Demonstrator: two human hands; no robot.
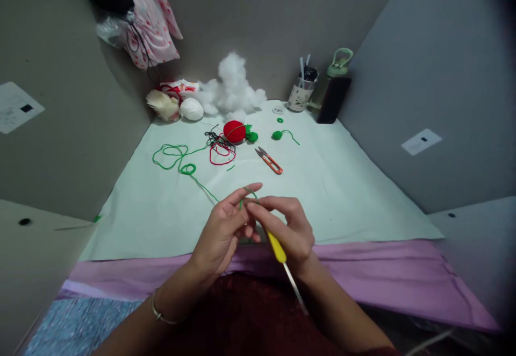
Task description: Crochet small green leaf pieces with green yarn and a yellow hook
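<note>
Pale green cloth-covered counter [342,184]; fluffy white fibre stuffing pile [234,84] at its back. Left hand [221,229], well in front of stuffing, pinches thin green yarn [205,188], index finger stretched out; yarn trails to loops front-left of stuffing. Right hand [290,227], also well in front, closed round slim yellow-handled metal tool [276,246]. Orange-handled metal snips [274,166] between stuffing and right hand. Round red yarn ball [233,131] just in front of stuffing; small green yarn bulb [277,135] front-right.

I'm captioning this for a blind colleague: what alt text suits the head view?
A person's left hand has green yarn over its index finger; the right hand, close beside it, holds a yellow-handled tool. Beyond them, orange-handled snips, a red ball and white stuffing lie on a pale cloth.
</note>
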